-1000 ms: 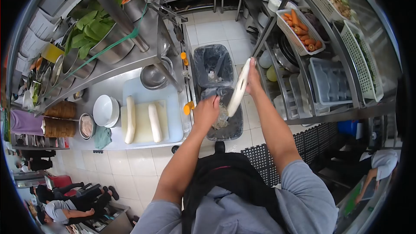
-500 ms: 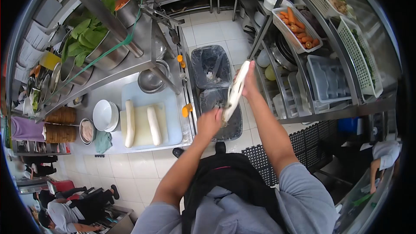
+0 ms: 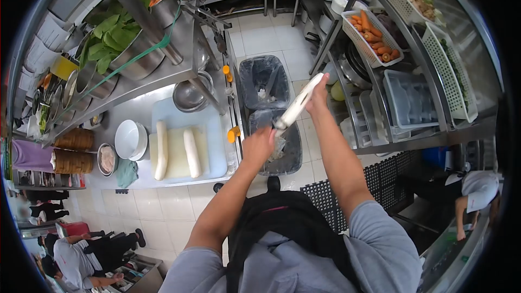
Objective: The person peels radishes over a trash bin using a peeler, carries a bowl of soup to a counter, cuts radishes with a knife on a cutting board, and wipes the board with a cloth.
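Observation:
My right hand (image 3: 318, 96) is wrapped round the upper end of a long white radish (image 3: 297, 106), which slants down to the left over the black bins. My left hand (image 3: 259, 144) is closed on a small peeler (image 3: 275, 125), whose head is against the radish's lower end. Below them, a lined black bin (image 3: 292, 152) holds pale peelings; a second lined bin (image 3: 265, 78) stands behind it. On the blue cutting board (image 3: 218, 154) to the left lie two more white radishes (image 3: 161, 150) (image 3: 192, 153), side by side.
Left, the steel counter holds white bowls (image 3: 131, 139), a metal bowl (image 3: 190, 96), a green cloth (image 3: 126, 173) and a bowl of meat (image 3: 107, 159). Right, a rack carries a carrot basket (image 3: 373, 38) and a plastic tray (image 3: 411, 100). Co-workers (image 3: 81, 260) (image 3: 477, 192) stand at both sides.
The radish has tilted further over to the left. My left hand has moved up from over the bin to the radish's lower end. The co-workers at both sides have shifted their arms.

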A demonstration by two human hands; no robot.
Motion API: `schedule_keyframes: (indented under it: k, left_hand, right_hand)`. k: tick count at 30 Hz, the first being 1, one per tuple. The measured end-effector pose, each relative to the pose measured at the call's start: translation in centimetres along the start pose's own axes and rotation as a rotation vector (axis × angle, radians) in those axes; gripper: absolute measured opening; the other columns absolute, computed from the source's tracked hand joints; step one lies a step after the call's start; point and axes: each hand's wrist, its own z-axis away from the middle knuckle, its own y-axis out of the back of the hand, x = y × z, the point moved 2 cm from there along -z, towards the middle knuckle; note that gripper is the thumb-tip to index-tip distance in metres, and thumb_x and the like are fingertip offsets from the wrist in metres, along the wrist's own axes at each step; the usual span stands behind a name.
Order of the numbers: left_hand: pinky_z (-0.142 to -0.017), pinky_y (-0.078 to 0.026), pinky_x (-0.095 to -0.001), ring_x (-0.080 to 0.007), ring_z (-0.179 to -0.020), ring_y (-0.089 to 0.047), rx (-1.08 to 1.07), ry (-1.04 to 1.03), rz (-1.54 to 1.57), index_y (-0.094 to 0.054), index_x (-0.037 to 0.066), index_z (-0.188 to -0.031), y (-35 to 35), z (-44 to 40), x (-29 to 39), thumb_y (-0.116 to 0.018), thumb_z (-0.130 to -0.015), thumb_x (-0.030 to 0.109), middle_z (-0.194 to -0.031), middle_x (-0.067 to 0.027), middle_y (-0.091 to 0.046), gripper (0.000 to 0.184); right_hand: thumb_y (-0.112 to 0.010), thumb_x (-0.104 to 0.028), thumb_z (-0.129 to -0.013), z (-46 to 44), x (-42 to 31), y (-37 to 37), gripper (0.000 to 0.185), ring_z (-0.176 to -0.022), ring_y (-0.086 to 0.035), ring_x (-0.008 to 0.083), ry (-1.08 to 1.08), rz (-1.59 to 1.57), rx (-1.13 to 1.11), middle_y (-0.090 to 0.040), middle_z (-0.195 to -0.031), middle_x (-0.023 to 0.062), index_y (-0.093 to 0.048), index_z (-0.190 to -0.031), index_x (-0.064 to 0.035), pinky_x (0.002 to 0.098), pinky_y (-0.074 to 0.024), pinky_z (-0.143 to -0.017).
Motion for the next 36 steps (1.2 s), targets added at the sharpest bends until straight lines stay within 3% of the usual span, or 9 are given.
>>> schedule_keyframes:
  k: [3,12,17,20,23,26,32,33,36]
  left_hand:
    - [-0.058,-0.053,-0.0491,-0.0376,-0.071,-0.068,-0.080,0.048,-0.096,-0.067,0.009,-0.089,-1.8,4.7,-3.0,-0.059,-0.097,0.032,-0.082,-0.0140,-0.070,0.025]
    - [-0.057,-0.053,-0.0483,-0.0368,-0.069,-0.068,0.041,-0.044,-0.052,-0.066,0.010,-0.088,0.8,0.5,0.5,-0.058,-0.099,0.032,-0.080,-0.0129,-0.068,0.026]
    - [-0.057,-0.054,-0.0471,-0.0362,-0.068,-0.069,-0.115,0.001,-0.164,-0.067,0.010,-0.088,-2.8,3.5,-3.5,-0.057,-0.099,0.034,-0.083,-0.0128,-0.069,0.029]
    - [-0.058,-0.055,-0.0478,-0.0360,-0.068,-0.069,-0.200,0.088,-0.220,-0.068,0.009,-0.089,-1.7,4.7,-4.1,-0.057,-0.098,0.035,-0.081,-0.0134,-0.069,0.030]
    - [-0.064,-0.054,-0.0501,-0.0389,-0.076,-0.069,-0.042,0.107,-0.036,-0.071,0.010,-0.095,0.6,2.0,-1.0,-0.060,-0.096,0.034,-0.086,-0.0157,-0.072,0.027]
    - [-0.069,-0.053,-0.0529,-0.0423,-0.081,-0.069,0.018,0.090,0.116,-0.073,0.011,-0.099,3.2,-3.3,3.0,-0.058,-0.098,0.033,-0.088,-0.0186,-0.072,0.026]
    - [-0.072,-0.053,-0.0556,-0.0447,-0.084,-0.069,-0.072,0.148,0.111,-0.073,0.011,-0.095,5.6,-8.7,6.3,-0.054,-0.098,0.037,-0.087,-0.0204,-0.072,0.032]
    - [-0.072,-0.054,-0.0559,-0.0441,-0.082,-0.069,-0.086,0.159,0.093,-0.072,0.010,-0.094,5.5,-8.9,6.3,-0.053,-0.098,0.038,-0.085,-0.0202,-0.072,0.034]
    - [-0.074,-0.053,-0.0569,-0.0472,-0.085,-0.067,-0.073,0.221,0.106,-0.074,0.012,-0.095,5.1,-8.1,6.0,-0.055,-0.097,0.036,-0.087,-0.0218,-0.072,0.031]
  right_hand:
    - [-0.040,-0.077,-0.095,-3.3,-0.5,2.0,0.088,-0.109,-0.062,0.0318,0.165,0.039,0.083,-0.059,-0.127,0.0173,-0.046,-0.141,-0.0020,0.0469,-0.0516,-0.094]
    - [-0.042,-0.071,-0.098,0.9,-0.5,1.8,0.086,-0.121,-0.058,0.0326,0.140,0.039,0.145,-0.056,-0.135,0.0197,-0.042,-0.143,0.0020,0.0428,-0.0449,-0.105]
    - [-0.043,-0.071,-0.098,0.0,-0.8,3.1,0.087,-0.123,-0.057,0.0326,0.134,0.012,0.226,-0.054,-0.138,0.0208,-0.043,-0.142,0.0042,0.0426,-0.0438,-0.106]
    - [-0.043,-0.073,-0.097,-0.8,-1.6,4.1,0.087,-0.118,-0.059,0.0314,0.160,-0.025,0.187,-0.057,-0.131,0.0198,-0.046,-0.139,0.0039,0.0431,-0.0473,-0.101]
    - [-0.040,-0.074,-0.096,3.0,-2.4,3.0,0.075,-0.076,-0.064,0.0259,-0.048,0.105,0.080,-0.063,-0.089,0.0120,-0.060,-0.111,-0.0033,0.0402,-0.0549,-0.073]
    - [-0.038,-0.075,-0.097,3.9,0.5,2.2,0.074,-0.066,-0.062,0.0247,-0.068,0.091,-0.208,-0.063,-0.080,0.0101,-0.062,-0.099,-0.0059,0.0375,-0.0534,-0.065]
    - [-0.035,-0.075,-0.098,7.9,3.8,0.5,0.077,-0.079,-0.064,0.0211,-0.153,0.275,-0.310,-0.066,-0.089,0.0086,-0.065,-0.104,-0.0045,0.0371,-0.0527,-0.074]
    - [-0.034,-0.070,-0.101,8.2,3.5,0.6,0.070,-0.099,-0.065,0.0227,-0.200,0.285,-0.348,-0.067,-0.107,0.0121,-0.062,-0.114,-0.0067,0.0390,-0.0525,-0.089]
    - [-0.034,-0.070,-0.101,8.6,3.5,0.1,0.071,-0.095,-0.066,0.0226,-0.222,0.289,-0.360,-0.067,-0.103,0.0117,-0.062,-0.112,-0.0059,0.0392,-0.0533,-0.086]
